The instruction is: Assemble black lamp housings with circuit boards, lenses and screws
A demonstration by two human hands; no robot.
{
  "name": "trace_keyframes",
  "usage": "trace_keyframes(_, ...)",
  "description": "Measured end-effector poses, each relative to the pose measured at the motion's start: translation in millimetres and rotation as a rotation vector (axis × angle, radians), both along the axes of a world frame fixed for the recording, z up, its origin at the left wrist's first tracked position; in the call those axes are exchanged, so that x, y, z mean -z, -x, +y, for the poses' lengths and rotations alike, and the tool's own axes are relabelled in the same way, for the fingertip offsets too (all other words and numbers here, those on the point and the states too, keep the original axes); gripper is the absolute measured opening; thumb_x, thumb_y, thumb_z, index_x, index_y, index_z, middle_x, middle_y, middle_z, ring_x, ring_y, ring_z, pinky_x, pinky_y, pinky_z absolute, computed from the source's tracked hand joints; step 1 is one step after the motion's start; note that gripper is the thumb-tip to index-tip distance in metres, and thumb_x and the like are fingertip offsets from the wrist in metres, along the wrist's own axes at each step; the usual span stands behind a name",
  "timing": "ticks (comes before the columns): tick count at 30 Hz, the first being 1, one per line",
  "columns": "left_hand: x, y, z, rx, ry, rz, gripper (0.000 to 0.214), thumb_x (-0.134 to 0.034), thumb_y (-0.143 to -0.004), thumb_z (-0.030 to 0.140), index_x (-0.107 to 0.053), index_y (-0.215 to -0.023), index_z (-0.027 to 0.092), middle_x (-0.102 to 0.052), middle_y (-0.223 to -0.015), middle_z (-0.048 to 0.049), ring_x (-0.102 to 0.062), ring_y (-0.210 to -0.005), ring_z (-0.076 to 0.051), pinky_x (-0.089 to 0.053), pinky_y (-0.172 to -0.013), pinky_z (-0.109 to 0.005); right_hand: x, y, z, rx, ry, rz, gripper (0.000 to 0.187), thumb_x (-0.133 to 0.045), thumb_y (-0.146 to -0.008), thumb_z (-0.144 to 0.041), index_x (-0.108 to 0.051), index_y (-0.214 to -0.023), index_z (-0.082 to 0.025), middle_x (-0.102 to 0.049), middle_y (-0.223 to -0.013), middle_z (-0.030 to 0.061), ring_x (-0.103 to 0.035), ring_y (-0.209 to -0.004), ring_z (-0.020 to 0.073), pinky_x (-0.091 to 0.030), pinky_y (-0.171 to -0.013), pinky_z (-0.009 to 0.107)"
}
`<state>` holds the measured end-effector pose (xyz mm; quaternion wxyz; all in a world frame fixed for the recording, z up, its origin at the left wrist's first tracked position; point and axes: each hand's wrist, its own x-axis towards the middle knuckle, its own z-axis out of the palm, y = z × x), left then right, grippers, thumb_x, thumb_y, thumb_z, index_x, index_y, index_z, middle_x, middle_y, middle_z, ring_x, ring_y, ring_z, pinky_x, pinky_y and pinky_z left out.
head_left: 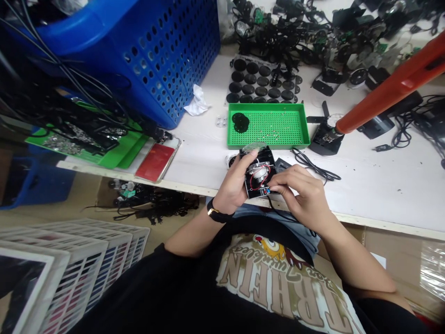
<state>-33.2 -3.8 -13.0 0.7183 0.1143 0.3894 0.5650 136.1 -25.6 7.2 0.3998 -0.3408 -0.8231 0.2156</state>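
Observation:
My left hand [236,182] is closed around a black device housing [253,183], its thumb over the top edge near a clear round disc [255,147]. Inside the housing sits a white and silver motor-like part [259,172] with red wires. The fingers of my right hand [302,188] are pinched at the lower right corner of the housing, by a small blue and red part [266,190]. What the fingertips pinch, if anything, is too small to make out. A black cable runs down from the housing toward my lap.
Behind the housing stands a green tray [267,143] with small screws and black discs. An orange electric screwdriver [385,93] slants in from the right above a black housing [326,141]. A blue basket [153,51], a red phone-like object [155,161] and crumpled tissue [198,102] are at left.

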Motion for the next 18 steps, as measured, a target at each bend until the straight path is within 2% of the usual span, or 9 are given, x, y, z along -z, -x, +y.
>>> trace_keyframes(6,0.0,-1,0,0.013,-0.008,-0.028,0.029,-0.085,-0.082,0.029,-0.074,-0.106,0.018,-0.079,-0.103,-0.0026,-0.075,-0.098,-0.020,-0.055,-0.090,-0.031,-3.1,-1,1,-0.033,-0.004,-0.157,0.012,-0.063,-0.099,-0.009,-0.070,-0.097,-0.018,-0.074,-0.095,0.0060,-0.057,-0.086,0.0208,-0.049,-0.077,0.035)
trace_keyframes(13,-0.8,-5,-2,0.014,-0.005,-0.073,0.034,-0.089,-0.079,0.026,-0.072,-0.108,0.020,-0.077,-0.093,-0.0013,-0.075,-0.091,-0.018,-0.055,-0.082,-0.029,-10.4,0,-1,0.003,-0.144,-0.434,0.027,-0.050,-0.097,0.000,-0.070,-0.091,-0.016,-0.071,-0.092,0.0085,-0.051,-0.082,0.0234,-0.043,-0.071,0.037)
trace_keyframes(18,0.5,-5,-2,0.028,-0.008,-0.048,0.033,-0.088,-0.080,0.028,-0.072,-0.107,0.020,-0.078,-0.099,-0.0024,-0.074,-0.095,-0.019,-0.054,-0.084,-0.029,-7.8,0,-4,-0.004,-0.069,-0.474,0.022,-0.052,-0.099,-0.005,-0.070,-0.093,-0.017,-0.070,-0.091,0.0078,-0.050,-0.083,0.0240,-0.043,-0.073,0.038)
